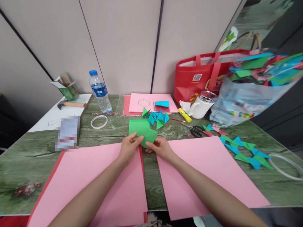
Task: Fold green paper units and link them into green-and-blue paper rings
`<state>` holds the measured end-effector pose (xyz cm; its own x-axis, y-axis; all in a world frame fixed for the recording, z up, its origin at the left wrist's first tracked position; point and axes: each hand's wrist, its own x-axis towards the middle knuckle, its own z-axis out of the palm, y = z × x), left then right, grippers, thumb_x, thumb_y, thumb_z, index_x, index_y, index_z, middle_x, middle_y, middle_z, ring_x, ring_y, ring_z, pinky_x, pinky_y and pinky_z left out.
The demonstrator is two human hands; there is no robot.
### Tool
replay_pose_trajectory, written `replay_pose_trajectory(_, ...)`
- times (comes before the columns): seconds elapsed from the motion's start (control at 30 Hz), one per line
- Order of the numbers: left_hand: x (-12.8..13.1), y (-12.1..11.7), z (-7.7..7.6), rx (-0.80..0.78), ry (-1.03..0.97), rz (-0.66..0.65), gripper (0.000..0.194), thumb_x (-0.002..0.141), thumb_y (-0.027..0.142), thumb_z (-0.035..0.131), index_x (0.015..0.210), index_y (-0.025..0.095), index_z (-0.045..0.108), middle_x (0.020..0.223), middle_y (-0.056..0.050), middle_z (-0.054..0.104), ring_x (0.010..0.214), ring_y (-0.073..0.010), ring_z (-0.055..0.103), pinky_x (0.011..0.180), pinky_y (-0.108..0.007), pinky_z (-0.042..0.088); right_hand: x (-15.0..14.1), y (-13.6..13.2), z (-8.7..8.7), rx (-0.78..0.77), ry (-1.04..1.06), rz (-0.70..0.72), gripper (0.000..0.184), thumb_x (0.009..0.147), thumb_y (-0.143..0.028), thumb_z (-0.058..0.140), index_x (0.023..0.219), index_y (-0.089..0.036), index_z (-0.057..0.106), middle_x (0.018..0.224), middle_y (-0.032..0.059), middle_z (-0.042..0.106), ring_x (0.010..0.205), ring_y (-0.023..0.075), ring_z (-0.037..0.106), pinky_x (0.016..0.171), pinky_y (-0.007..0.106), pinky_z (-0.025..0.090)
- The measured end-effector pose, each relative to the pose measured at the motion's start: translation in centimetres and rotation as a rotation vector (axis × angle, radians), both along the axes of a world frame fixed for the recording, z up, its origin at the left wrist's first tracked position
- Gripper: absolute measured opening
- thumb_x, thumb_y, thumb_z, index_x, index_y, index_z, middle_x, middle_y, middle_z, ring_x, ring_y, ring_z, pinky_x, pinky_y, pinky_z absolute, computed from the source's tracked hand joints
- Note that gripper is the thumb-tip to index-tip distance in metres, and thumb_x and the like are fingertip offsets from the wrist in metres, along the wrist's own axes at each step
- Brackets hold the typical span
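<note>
Left hand point(130, 148) and right hand point(163, 149) pinched green paper point(149, 135).
Thumbs and fingers pressed its lower edges, above a wood-grain table point(115, 132) before pale panels point(124, 42).

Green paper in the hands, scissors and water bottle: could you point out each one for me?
Green paper point(149, 135): head view, on the face of the held piece.
Scissors point(194, 129): head view, on the black handles.
Water bottle point(99, 90): head view, on the blue label.

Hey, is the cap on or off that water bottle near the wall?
On: the blue cap sits at the top of the upright bottle, covering its mouth.
</note>
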<state>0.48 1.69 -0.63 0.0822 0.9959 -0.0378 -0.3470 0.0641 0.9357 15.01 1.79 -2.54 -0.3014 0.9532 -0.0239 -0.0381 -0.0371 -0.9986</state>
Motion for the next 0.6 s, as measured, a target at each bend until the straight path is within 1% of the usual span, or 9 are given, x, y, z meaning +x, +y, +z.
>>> replay_pose_trajectory(0.07,-0.1,0.2,0.0,-0.04,-0.052,0.023,0.022,0.059,0.027,0.074,0.068,0.013,0.06,0.056,0.005,0.056,0.053,-0.0055,0.049,0.054,-0.016,0.041,-0.1,-0.2,0.0,0.045,-0.075,0.045,0.03,0.069,-0.044,0.062,0.071,-0.014,0.059,0.059,0.0014,0.062,0.052,0.0123,0.059,0.052,0.026,0.049)
replay_pose_trajectory(0.17,-0.4,0.6,0.2,-0.075,-0.1,0.065,0.029,0.056,0.027,0.076,0.078,0.013,0.063,0.07,0.0,0.064,0.063,-0.0092,0.057,0.06,-0.02,0.045,-0.2,-0.4,-0.2,0.129,-0.116,0.067,0.026,0.068,-0.04,0.065,0.077,-0.017,0.055,0.066,0.0006,0.062,0.055,0.0133,0.06,0.054,0.027,0.05)
replay_pose_trajectory(0.27,-1.0,1.0,0.3,-0.087,-0.098,0.138,0.03,0.054,0.027,0.077,0.078,0.014,0.064,0.072,-0.001,0.066,0.064,-0.0107,0.059,0.061,-0.022,0.047,-0.1,-0.4,-0.3,0.194,-0.082,0.0,0.039,0.065,-0.032,0.068,0.095,-0.021,0.046,0.089,0.0028,0.06,0.065,0.0141,0.062,0.055,0.027,0.051)
replay_pose_trajectory(0.33,-1.3,1.3,0.3,-0.095,-0.079,0.161,0.03,0.052,0.027,0.077,0.076,0.014,0.064,0.071,-0.002,0.067,0.062,-0.0109,0.059,0.059,-0.021,0.046,0.1,-0.3,-0.3,0.283,-0.094,-0.085,0.044,0.066,-0.025,0.066,0.102,-0.023,0.041,0.103,0.0061,0.054,0.077,0.016,0.062,0.056,0.027,0.052)
replay_pose_trajectory(0.37,-1.4,1.3,0.3,-0.101,-0.067,0.162,0.031,0.052,0.027,0.077,0.076,0.013,0.064,0.07,-0.002,0.067,0.061,-0.011,0.059,0.058,-0.021,0.046,0.3,-0.2,-0.2,0.358,-0.125,-0.134,0.04,0.067,-0.021,0.064,0.101,-0.022,0.042,0.106,0.0077,0.051,0.084,0.0175,0.06,0.059,0.028,0.053)
replay_pose_trajectory(0.43,-1.6,1.4,0.3,-0.113,-0.042,0.147,0.032,0.051,0.027,0.077,0.077,0.012,0.064,0.07,-0.003,0.067,0.06,-0.0112,0.059,0.056,-0.021,0.045,0.7,0.0,0.1,0.56,-0.239,-0.235,0.029,0.071,-0.016,0.058,0.098,-0.021,0.049,0.112,0.01,0.047,0.099,0.021,0.054,0.07,0.034,0.053)
replay_pose_trajectory(0.5,-1.6,1.3,0.3,-0.123,-0.015,0.116,0.034,0.051,0.027,0.078,0.077,0.012,0.064,0.067,-0.003,0.067,0.058,-0.0118,0.059,0.056,-0.022,0.045,1.1,0.1,0.4,0.767,-0.384,-0.3,0.025,0.074,-0.012,0.055,0.097,-0.022,0.056,0.117,0.0102,0.044,0.11,0.0242,0.046,0.084,0.042,0.047)
replay_pose_trajectory(0.53,-1.5,1.2,0.3,-0.126,-0.003,0.099,0.034,0.051,0.028,0.078,0.078,0.012,0.064,0.064,-0.002,0.066,0.057,-0.0121,0.058,0.055,-0.023,0.045,1.2,0.2,0.6,0.856,-0.447,-0.302,0.026,0.075,-0.011,0.054,0.097,-0.024,0.059,0.119,0.0094,0.044,0.114,0.0255,0.043,0.089,0.046,0.043)
replay_pose_trajectory(0.6,-1.4,1.1,0.4,-0.131,0.014,0.066,0.035,0.05,0.028,0.078,0.078,0.012,0.063,0.058,0.0,0.063,0.055,-0.012,0.058,0.055,-0.023,0.045,1.4,0.3,0.7,0.996,-0.536,-0.251,0.028,0.077,-0.01,0.053,0.098,-0.027,0.061,0.12,0.007,0.048,0.12,0.0266,0.036,0.094,0.051,0.037)
